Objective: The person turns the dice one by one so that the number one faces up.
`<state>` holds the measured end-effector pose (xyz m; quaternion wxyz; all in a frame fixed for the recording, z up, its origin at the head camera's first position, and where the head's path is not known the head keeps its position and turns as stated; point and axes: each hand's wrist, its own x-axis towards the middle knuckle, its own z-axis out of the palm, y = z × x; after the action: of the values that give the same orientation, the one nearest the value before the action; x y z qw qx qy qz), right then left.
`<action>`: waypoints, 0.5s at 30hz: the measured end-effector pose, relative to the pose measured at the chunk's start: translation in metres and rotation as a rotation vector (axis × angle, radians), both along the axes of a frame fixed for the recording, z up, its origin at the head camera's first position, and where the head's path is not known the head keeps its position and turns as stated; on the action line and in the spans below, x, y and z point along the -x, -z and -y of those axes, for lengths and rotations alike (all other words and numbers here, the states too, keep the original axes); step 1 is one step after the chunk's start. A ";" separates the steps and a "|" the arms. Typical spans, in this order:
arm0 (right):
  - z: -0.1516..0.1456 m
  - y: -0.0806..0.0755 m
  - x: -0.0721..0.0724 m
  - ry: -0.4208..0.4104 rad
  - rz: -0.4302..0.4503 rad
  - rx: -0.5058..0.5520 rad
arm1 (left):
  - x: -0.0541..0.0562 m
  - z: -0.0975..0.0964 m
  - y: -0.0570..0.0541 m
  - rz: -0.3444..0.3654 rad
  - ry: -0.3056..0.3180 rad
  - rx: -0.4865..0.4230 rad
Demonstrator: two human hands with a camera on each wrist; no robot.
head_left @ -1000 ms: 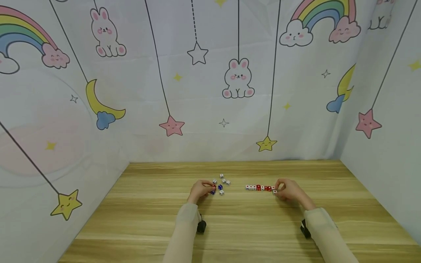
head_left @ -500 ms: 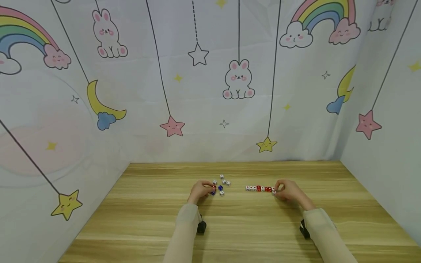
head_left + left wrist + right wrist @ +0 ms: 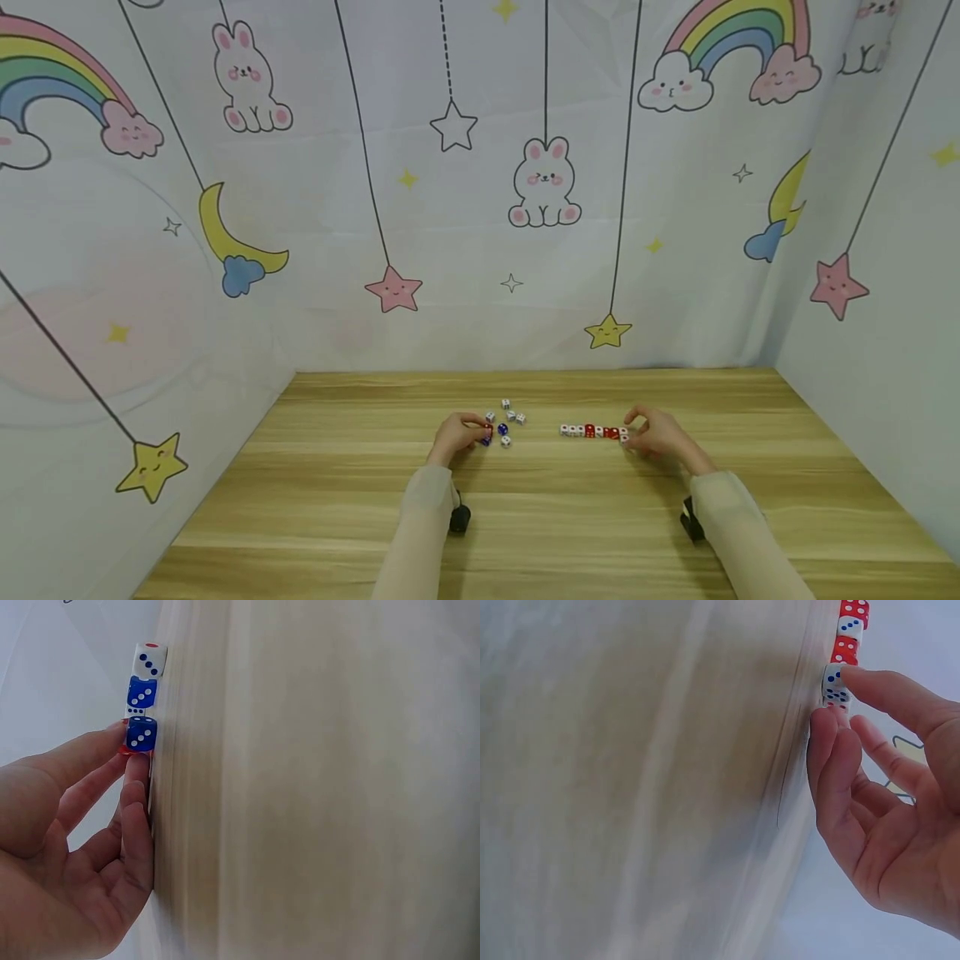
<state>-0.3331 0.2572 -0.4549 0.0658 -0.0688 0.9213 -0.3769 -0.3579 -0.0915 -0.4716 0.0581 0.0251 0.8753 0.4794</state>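
In the head view my left hand (image 3: 454, 435) pinches a red die (image 3: 488, 429) at the left of a loose group of dice. A blue die (image 3: 141, 735) stands right in front of the pinched one in the left wrist view, hiding most of it. My right hand (image 3: 662, 433) is at the right end of a straight row of white and red dice (image 3: 590, 431). Its thumb touches a white die (image 3: 835, 681) in front of that end, while the index finger is raised apart from it.
Several white dice (image 3: 511, 415) and another blue die (image 3: 502, 429) lie scattered between the left hand and the row. Everything stands on a wood-grain table (image 3: 555, 517), with a printed cloth backdrop (image 3: 465, 333) behind and at both sides.
The right index finger has lifted away from the white die, widening the gap to the thumb. That die sits slightly further left against the row's end. The left hand has barely moved.
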 end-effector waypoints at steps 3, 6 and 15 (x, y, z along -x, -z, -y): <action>0.001 0.002 0.001 0.001 0.023 0.010 | 0.000 0.000 0.001 0.000 0.003 0.001; 0.002 0.003 0.001 -0.001 0.043 0.015 | 0.000 0.000 0.002 0.004 0.002 -0.002; 0.003 -0.003 0.000 -0.014 0.069 0.019 | 0.003 0.001 0.002 0.004 0.003 -0.008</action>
<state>-0.3336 0.2545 -0.4517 0.0995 -0.0629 0.9145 -0.3871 -0.3613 -0.0928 -0.4741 0.0606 0.0255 0.8731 0.4830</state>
